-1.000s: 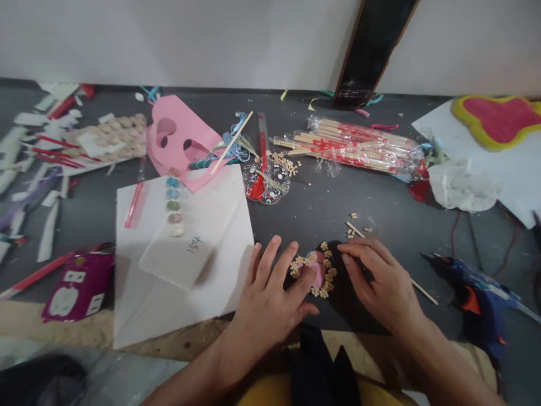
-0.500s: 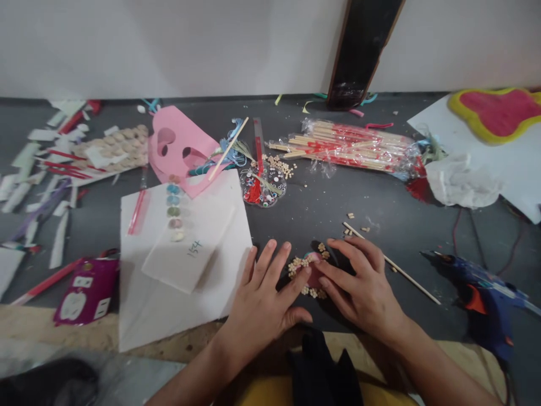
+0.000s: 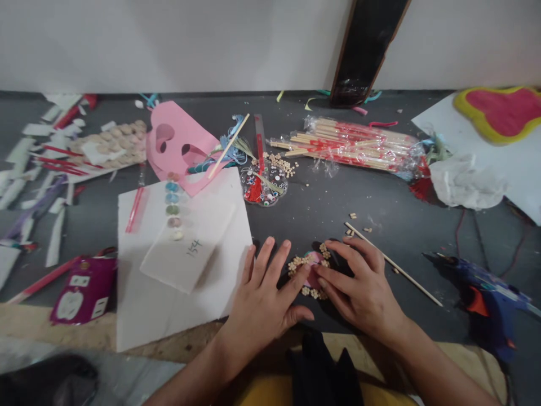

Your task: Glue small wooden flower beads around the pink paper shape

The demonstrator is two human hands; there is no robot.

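While the spread left hand (image 3: pixel 262 298) touches the pink piece (image 3: pixel 313 277), the right hand (image 3: pixel 367 288) curls — grip unclear.

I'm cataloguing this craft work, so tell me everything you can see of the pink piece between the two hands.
The pink piece is small and rounded, perhaps paper or felt, with some teal at its far edge. Flower-like beige clusters line its rim on the left, near and far-right sides. It lies apparently flat on the dark table near the front edge. The index finger of the left hand appears to rest on it; fingers of the right hand hide part of its right side.
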